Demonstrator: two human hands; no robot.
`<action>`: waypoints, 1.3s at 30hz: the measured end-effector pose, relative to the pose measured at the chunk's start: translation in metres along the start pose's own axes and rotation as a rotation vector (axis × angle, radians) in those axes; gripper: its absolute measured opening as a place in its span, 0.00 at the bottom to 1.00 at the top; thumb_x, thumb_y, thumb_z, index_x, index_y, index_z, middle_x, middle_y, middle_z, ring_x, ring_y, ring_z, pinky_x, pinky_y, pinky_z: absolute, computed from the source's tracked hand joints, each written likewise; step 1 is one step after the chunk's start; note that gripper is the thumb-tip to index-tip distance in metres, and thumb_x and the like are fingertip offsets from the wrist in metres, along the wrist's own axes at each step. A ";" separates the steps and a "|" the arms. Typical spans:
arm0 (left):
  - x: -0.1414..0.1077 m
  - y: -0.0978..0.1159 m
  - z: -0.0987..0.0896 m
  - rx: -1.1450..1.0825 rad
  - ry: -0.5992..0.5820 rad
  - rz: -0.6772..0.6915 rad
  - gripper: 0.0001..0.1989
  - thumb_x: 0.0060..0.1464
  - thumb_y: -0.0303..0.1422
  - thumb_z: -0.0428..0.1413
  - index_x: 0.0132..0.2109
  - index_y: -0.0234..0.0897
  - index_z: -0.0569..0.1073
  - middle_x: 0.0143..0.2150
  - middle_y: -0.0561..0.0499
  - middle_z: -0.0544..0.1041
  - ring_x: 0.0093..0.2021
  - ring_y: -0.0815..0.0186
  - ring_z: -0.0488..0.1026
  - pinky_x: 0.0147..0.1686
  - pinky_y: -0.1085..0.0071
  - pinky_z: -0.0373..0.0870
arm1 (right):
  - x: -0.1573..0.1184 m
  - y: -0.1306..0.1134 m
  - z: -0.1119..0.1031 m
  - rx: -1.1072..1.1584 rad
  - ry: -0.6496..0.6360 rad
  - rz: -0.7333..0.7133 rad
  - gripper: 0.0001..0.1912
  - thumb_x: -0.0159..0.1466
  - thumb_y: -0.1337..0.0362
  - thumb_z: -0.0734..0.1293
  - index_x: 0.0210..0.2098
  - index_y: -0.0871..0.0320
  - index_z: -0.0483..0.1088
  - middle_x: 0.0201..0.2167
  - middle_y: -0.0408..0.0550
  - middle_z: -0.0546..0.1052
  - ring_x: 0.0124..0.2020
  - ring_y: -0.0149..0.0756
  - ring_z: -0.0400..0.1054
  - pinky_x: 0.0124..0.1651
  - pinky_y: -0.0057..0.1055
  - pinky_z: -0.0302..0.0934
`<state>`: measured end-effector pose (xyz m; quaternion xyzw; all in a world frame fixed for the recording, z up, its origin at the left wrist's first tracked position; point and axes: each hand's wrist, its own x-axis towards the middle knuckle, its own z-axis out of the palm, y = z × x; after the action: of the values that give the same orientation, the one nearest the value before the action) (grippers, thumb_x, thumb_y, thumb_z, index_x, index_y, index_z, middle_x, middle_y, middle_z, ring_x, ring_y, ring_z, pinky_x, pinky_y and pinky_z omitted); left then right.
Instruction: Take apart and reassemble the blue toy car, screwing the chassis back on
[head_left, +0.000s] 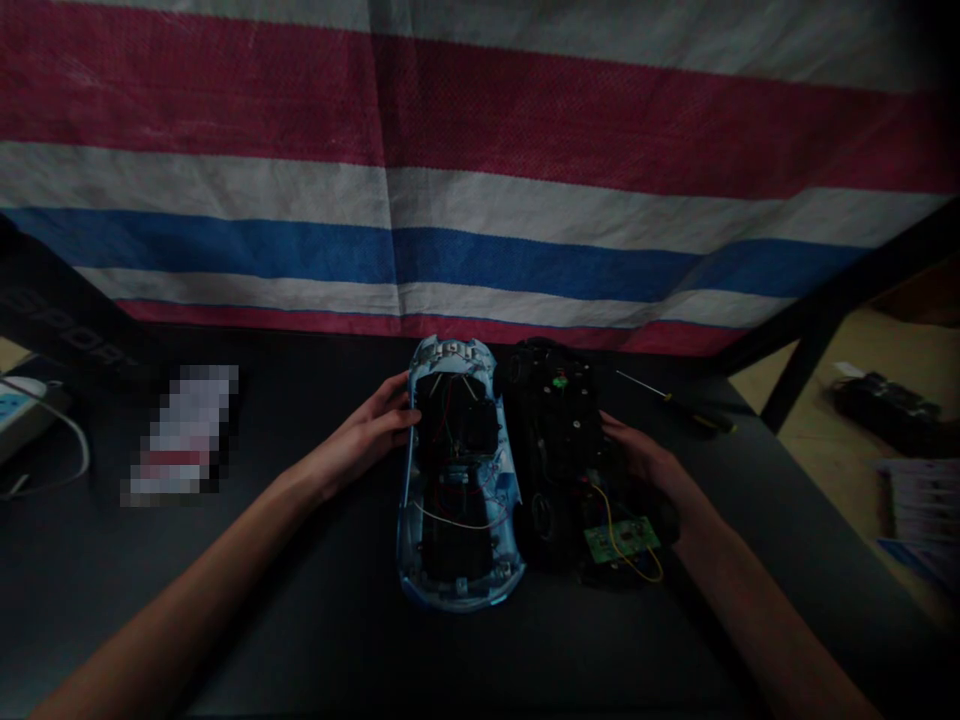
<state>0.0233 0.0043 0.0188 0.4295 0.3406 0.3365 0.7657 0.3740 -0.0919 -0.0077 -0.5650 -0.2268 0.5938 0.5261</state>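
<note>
head camera | above tabletop (322,600) | facing forward, down (striped sheet (480,190) beyond) | near range

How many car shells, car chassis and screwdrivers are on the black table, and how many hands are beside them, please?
Car shell: 1
Car chassis: 1
Screwdriver: 1
Hands: 2, the left hand and the right hand
Total: 5
</note>
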 end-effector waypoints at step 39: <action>-0.001 0.003 0.000 0.012 -0.009 -0.020 0.29 0.56 0.34 0.67 0.63 0.52 0.71 0.64 0.50 0.75 0.62 0.50 0.72 0.61 0.54 0.67 | -0.011 -0.002 0.011 0.033 -0.006 0.108 0.27 0.61 0.60 0.72 0.60 0.46 0.73 0.52 0.41 0.83 0.55 0.45 0.77 0.54 0.40 0.73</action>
<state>0.0223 0.0040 0.0216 0.4323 0.3436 0.3248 0.7678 0.3625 -0.0974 0.0016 -0.5659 -0.1874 0.6267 0.5019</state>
